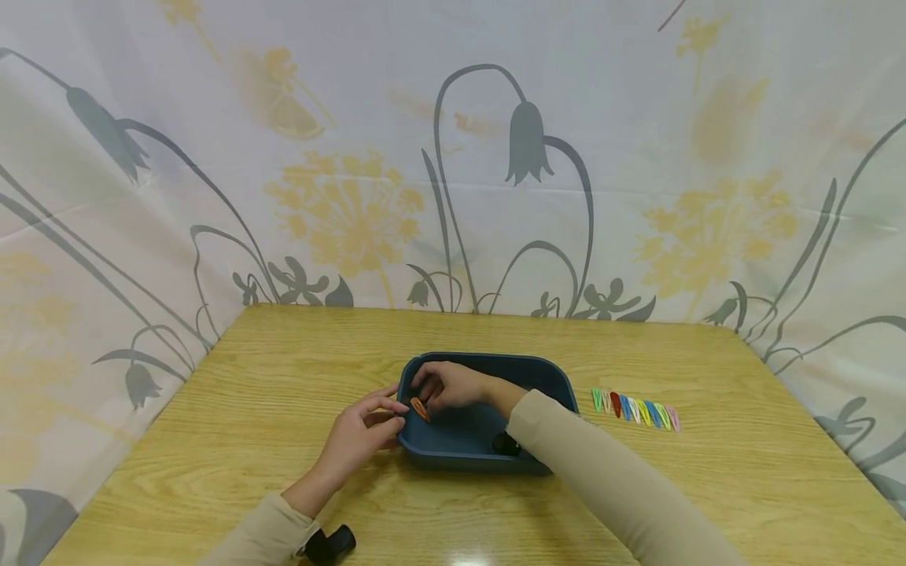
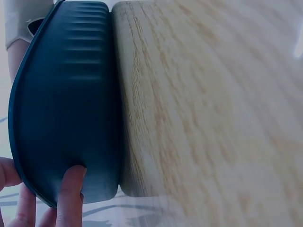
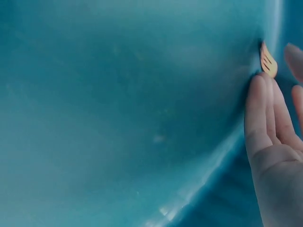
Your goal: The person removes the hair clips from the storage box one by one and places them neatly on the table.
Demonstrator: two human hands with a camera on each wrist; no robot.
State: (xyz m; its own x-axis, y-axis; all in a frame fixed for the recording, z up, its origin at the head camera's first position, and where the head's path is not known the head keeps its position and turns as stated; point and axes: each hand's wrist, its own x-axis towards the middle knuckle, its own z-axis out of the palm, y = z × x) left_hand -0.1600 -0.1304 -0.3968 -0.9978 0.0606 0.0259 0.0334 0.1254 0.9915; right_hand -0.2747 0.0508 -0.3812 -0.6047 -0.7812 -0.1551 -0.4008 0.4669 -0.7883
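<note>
A dark blue plastic basin [image 1: 481,464] stands on the wooden table. My left hand [image 1: 364,432] holds its left end, with the thumb [image 2: 71,194] against the outer wall and other fingers at the rim. My right hand [image 1: 453,387] reaches down inside the basin toward its left end. An orange snap hair clip [image 1: 420,409] leans by the inner wall. In the right wrist view, the straight fingertips [image 3: 260,82] meet the lower end of this clip [image 3: 269,62], while the thumb is apart from it.
Several coloured snap hair clips [image 1: 635,409] lie in a slanting row on the table [image 1: 743,472], right of the basin. A flower-patterned cloth [image 1: 467,196] hangs behind and at the sides. The black wrist camera [image 1: 506,444] on the right arm overlaps the basin's near side.
</note>
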